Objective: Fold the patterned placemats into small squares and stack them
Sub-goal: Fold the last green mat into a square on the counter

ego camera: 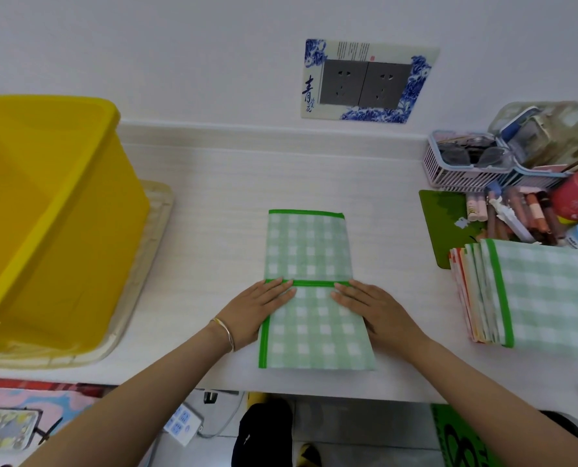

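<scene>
Midway along the front edge of the table (213,230), the green checked placemat (314,325) lies part-folded under the flat, pressing left hand (259,310) and right hand (370,310) — seemingly light and limp, best pinched at its bound corners.

The left grip (264,305) and right grip (372,306) lie flat on the placemat (309,251), which stretches beyond them on the bench (213,230). Well right of the right grip sits a stack of folded placemats (550,298), with a basket (456,176) behind it. Far left of the left grip, a tub (45,197) stands on a tray (146,257).
</scene>
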`<move>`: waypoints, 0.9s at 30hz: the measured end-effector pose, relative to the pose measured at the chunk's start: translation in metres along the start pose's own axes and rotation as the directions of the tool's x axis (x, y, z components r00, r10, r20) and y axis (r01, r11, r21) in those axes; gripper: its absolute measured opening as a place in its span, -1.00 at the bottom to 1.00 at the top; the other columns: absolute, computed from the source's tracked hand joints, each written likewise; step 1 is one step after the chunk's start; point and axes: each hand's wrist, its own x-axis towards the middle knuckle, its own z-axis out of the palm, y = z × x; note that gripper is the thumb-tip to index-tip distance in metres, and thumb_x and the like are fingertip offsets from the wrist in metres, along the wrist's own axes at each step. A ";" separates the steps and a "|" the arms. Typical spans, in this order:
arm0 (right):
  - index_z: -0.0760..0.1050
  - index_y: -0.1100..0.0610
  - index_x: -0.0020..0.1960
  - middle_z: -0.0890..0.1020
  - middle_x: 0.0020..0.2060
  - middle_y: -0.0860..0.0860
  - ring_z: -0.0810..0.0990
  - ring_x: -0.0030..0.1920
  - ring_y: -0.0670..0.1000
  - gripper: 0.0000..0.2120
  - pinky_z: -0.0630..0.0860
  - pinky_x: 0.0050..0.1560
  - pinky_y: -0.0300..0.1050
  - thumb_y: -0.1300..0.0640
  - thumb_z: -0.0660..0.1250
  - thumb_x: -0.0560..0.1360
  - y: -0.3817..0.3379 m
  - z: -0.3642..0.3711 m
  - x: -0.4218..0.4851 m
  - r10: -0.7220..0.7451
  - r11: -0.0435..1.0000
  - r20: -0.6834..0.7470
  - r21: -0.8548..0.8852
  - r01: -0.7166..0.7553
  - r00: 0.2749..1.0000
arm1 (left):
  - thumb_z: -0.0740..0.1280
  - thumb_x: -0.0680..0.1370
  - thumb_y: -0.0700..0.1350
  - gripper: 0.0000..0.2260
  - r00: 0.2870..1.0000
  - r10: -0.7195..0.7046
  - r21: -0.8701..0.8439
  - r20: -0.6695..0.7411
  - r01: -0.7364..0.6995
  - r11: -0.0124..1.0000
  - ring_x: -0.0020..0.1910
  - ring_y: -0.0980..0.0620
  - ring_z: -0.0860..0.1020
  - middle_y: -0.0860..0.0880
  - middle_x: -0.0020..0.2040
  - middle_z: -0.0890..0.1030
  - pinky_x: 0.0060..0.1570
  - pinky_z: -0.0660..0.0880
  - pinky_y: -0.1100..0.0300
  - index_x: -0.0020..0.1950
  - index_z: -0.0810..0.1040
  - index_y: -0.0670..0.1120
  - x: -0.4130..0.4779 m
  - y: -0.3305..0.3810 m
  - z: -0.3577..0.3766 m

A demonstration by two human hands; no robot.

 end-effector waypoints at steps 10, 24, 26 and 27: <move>0.63 0.02 0.08 0.64 0.06 -0.11 0.62 0.08 -0.07 -0.72 0.54 0.13 -0.02 0.09 0.28 0.41 0.000 -0.011 0.023 0.210 0.896 -0.134 0.422 -0.136 0.968 | 0.33 0.33 -0.37 -0.56 0.843 -0.430 -0.415 -0.324 0.281 0.865 0.00 0.11 0.48 0.03 0.04 0.61 0.08 0.42 0.27 0.14 0.62 -0.03 0.009 -0.012 0.000; 0.51 0.07 -0.10 0.63 -0.24 -0.03 0.58 -0.20 -0.02 -0.80 0.50 -0.13 -0.13 -0.02 0.43 0.42 -0.018 -0.013 0.063 0.841 0.383 -0.002 0.710 -0.592 0.542 | 0.49 0.38 -0.02 -0.88 0.430 -0.903 -0.708 -0.031 0.628 0.323 -0.25 0.02 0.59 0.03 -0.34 0.63 -0.16 0.50 0.22 -0.22 0.66 -0.06 0.039 -0.002 -0.022; 0.49 0.10 -0.11 0.62 -0.26 -0.04 0.59 -0.19 -0.01 -0.78 0.50 -0.12 -0.11 -0.02 0.44 0.42 -0.017 -0.016 0.069 0.855 0.375 0.014 0.673 -0.637 0.519 | 0.48 0.37 -0.02 -0.89 0.414 -0.910 -0.694 -0.004 0.654 0.301 -0.23 0.00 0.60 0.04 -0.35 0.62 -0.12 0.53 0.15 -0.26 0.62 -0.03 0.042 -0.001 -0.022; 0.49 0.11 -0.11 0.60 -0.27 -0.05 0.58 -0.19 0.00 -0.78 0.50 -0.11 -0.10 -0.01 0.44 0.42 -0.016 -0.016 0.071 0.858 0.372 0.026 0.658 -0.655 0.513 | 0.47 0.37 -0.02 -0.89 0.414 -0.910 -0.686 0.000 0.662 0.301 -0.22 -0.01 0.59 0.06 -0.36 0.61 -0.12 0.53 0.14 -0.27 0.60 -0.02 0.043 -0.001 -0.023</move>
